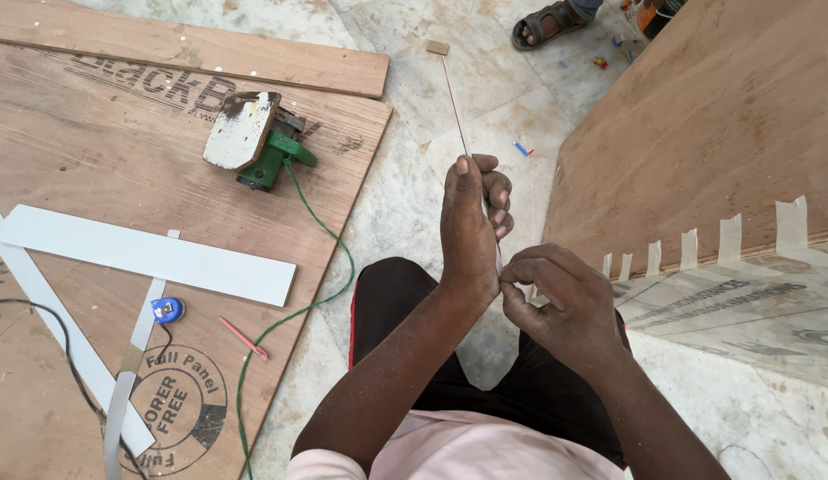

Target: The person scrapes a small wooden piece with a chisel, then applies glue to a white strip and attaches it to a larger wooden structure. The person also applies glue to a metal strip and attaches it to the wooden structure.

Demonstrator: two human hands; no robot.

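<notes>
Currently you are pinching a thin strip [456,102] in both hands, left hand [472,222] at twelve o'clock above right hand [556,307]; taped tabs at three o'clock already line the plywood panel [699,133], with more edge apparently left.

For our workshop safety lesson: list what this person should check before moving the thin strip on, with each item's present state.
1. Left hand grips the thin strip: ok.
2. Right hand pinches the strip's lower end: cannot tell, fingers hide it.
3. Strip straight, unbent: ok.
4. Green power tool lies apart from the hands: ok.
5. Green cord off the legs: not ok, it runs beside the knee.
6. Another person's sandalled foot away from the strip's tip: ok.
</notes>
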